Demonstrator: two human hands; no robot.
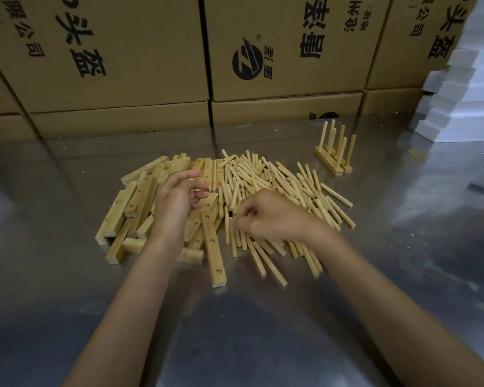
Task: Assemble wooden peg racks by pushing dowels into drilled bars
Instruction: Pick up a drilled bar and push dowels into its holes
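While both hands worked over the stock, the head view was the only one to read, and it showed a pick-up step:

Head view, left hand: the left hand [179,199] hovered over the pile of drilled bars [140,208], fingers spread and loosely curved, holding nothing that I could make out

Head view, right hand: the right hand [266,216] was down on the heap of dowels [280,191], fingers curled among the sticks; blur hid whether it had one pinched, so I could not tell

Bars: they lay jumbled left of centre on the metal table [263,331], holes facing various ways; one long bar [213,248] pointed toward the near edge with its holes up

Dowels: spread loosely just right of the bars, touching them along the middle

Finished racks: two racks [334,152] stood upright at the far right, well apart from the loose stock

Surroundings: cardboard boxes [285,46] lined the far side; white foam blocks [464,85] were stacked at the far right

Step in hand, as I judged it: choosing one bar and one dowel

How to do it well: take the holes-up bar lying free at the near side, not one buried in the pile; lift a single dowel by its middle so neighbours stay put; bring bar and dowel to bare table before pushing

Risk: a tilted dowel would likely jam in its hole
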